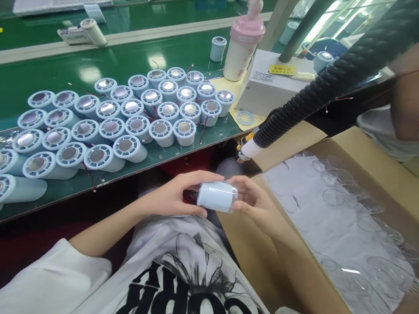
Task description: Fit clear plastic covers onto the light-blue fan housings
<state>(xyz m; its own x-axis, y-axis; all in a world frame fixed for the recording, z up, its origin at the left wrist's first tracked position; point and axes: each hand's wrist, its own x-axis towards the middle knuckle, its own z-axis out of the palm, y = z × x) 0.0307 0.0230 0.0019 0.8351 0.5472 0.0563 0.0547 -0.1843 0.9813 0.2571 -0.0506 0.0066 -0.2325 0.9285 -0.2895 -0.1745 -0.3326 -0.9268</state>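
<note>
A light blue cylinder lies on its side between my two hands, above my lap. It has a shiny clear part at its right end. My left hand grips its left end, thumb below and fingers above. My right hand pinches the clear right end between thumb and fingers. Red wires show near my left palm. Several similar blue cylinders with silver discs on top stand close together on the green bench, some with thin red and black wires.
An open cardboard box with clear round pieces on white paper is at the right. A black ribbed hose crosses above it, before a white machine. A pink-lidded bottle stands behind. Another person's arm shows at far right.
</note>
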